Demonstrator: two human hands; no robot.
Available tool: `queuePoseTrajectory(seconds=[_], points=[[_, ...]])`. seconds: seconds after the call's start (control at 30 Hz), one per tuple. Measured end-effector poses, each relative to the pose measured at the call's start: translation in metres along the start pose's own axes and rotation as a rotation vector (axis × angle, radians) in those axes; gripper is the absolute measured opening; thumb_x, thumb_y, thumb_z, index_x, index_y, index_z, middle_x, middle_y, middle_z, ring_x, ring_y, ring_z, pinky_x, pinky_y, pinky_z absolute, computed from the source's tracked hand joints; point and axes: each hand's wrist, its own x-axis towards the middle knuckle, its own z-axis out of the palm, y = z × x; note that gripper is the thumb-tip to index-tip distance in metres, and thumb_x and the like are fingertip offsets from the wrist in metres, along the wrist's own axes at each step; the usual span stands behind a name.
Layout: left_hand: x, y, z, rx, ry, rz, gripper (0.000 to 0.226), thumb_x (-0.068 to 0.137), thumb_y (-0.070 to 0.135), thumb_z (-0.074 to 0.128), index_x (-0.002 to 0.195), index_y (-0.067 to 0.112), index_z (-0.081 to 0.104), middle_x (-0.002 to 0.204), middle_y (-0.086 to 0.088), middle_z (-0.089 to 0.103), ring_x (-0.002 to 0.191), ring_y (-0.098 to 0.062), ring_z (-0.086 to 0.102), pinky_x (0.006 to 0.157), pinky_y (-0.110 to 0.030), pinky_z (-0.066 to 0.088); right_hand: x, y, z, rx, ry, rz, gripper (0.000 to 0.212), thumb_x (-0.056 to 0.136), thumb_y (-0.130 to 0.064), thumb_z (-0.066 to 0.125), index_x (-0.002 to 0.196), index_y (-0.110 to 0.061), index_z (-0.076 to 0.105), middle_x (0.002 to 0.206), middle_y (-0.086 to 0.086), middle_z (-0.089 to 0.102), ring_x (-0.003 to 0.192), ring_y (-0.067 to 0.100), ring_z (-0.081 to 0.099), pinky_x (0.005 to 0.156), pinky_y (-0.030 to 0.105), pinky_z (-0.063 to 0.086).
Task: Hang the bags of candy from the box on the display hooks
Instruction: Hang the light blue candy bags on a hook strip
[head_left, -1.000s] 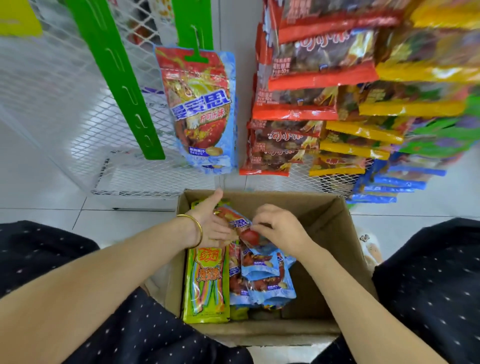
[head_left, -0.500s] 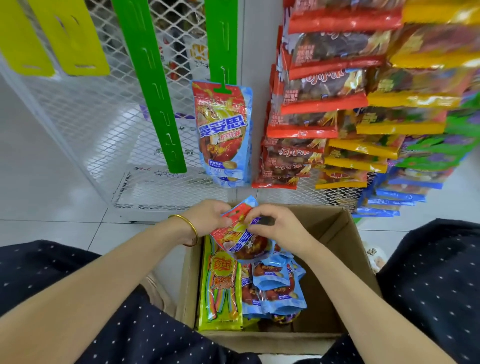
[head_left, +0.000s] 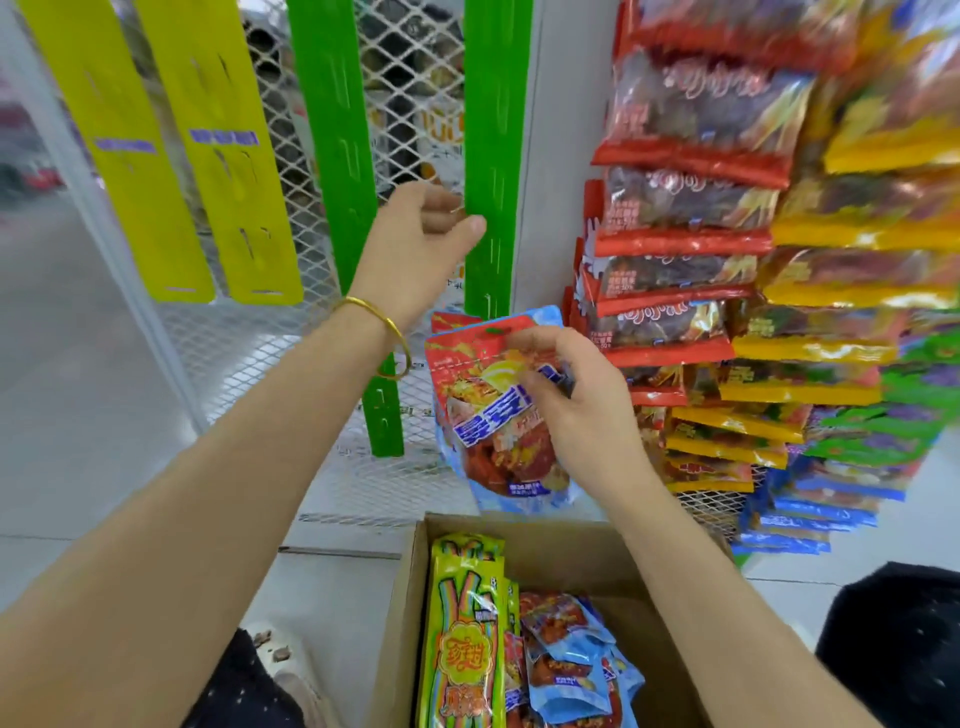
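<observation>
STOCKING THE RACK: A white mesh rack (head_left: 223, 364) closes off the aisle end. Its right side is tiered with red, yellow and blue snack bags (head_left: 727, 260), overlapped like shingles so that every header shows. Slotted strips hang down its face, among them two yellow strips (head_left: 171, 182) and a bare green strip (head_left: 496, 156) whose free slots make it the likely target.

On the floor at the rack's foot, an open cardboard box (head_left: 400, 623) sits close in front of the person, within easy reach. In it, rainbow candy packs (head_left: 467, 623) stand against the left wall and red-and-blue pouches (head_left: 566, 660) are heaped toward the middle.

One candy bag (head_left: 493, 415) is out of the box and held at the lower end of the green strip, header uppermost so that its hang hole meets the slots. The right hand (head_left: 582, 410) has it in a pinching grip, thumb and fingertips closed on the upper right part of the bag, which leaves the header free.

The left hand (head_left: 415, 244) is up at the strip's left edge with its thumb against the plastic, apparently to steady it. Motion blur hides whether that grip is closed on the strip. A gold bangle (head_left: 387, 338) circles the left wrist.
</observation>
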Motion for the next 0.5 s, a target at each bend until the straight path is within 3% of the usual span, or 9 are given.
queuePoseTrajectory(seconds=[0.07,0.1,0.17,0.23,0.37,0.5], points=[[0.008,0.002,0.005,0.004,-0.028,-0.002,0.010,0.088,0.020,0.061,0.091,0.015,0.053,0.083,-0.005,0.057,0.073,-0.015,0.054,0.076,-0.037,0.051,0.012,-0.004,0.008,-0.030,0.086,-0.041,0.036,0.084,0.007,0.054,0.111,-0.017,0.059,0.111,-0.003,0.059,0.105,0.002,0.050,0.093,0.010,0.037],[0.010,0.003,0.006,0.022,-0.028,0.009,0.014,0.088,0.021,0.061,0.079,0.019,0.051,0.074,-0.003,0.053,0.068,-0.015,0.050,0.073,-0.034,0.050,0.017,-0.006,0.012,-0.043,0.127,-0.055,0.036,0.085,0.007,0.052,0.114,-0.013,0.058,0.111,-0.003,0.057,0.104,0.000,0.048,0.092,0.006,0.034],[0.012,0.003,0.005,0.100,-0.037,0.047,0.029,0.089,0.023,0.060,0.065,0.021,0.044,0.060,0.003,0.040,0.056,-0.009,0.039,0.055,-0.016,0.040,0.026,-0.011,0.016,-0.068,0.196,-0.085,0.037,0.087,0.007,0.050,0.119,-0.010,0.056,0.109,-0.004,0.053,0.100,-0.004,0.043,0.088,0.000,0.030],[0.012,0.004,0.004,0.131,-0.058,0.062,0.034,0.089,0.025,0.059,0.060,0.018,0.041,0.057,0.004,0.034,0.049,-0.005,0.031,0.044,-0.013,0.028,0.035,-0.017,0.018,-0.090,0.237,-0.114,0.039,0.088,0.006,0.049,0.122,-0.012,0.054,0.109,-0.005,0.050,0.098,-0.006,0.040,0.086,-0.002,0.027],[0.012,0.006,0.004,0.089,-0.096,-0.013,0.036,0.089,0.028,0.059,0.059,0.019,0.041,0.053,0.005,0.037,0.039,0.002,0.032,0.040,-0.009,0.028,0.047,-0.020,0.019,-0.099,0.226,-0.120,0.041,0.089,0.006,0.048,0.125,-0.014,0.051,0.112,-0.006,0.047,0.101,-0.008,0.038,0.086,-0.004,0.025],[0.011,0.009,0.003,0.032,-0.113,-0.042,0.031,0.089,0.028,0.060,0.064,0.015,0.047,0.058,-0.001,0.042,0.051,-0.008,0.041,0.045,-0.013,0.034,0.049,-0.015,0.021,-0.117,0.218,-0.100,0.041,0.090,0.005,0.048,0.127,-0.011,0.049,0.114,-0.003,0.046,0.099,-0.011,0.035,0.086,-0.006,0.024]])
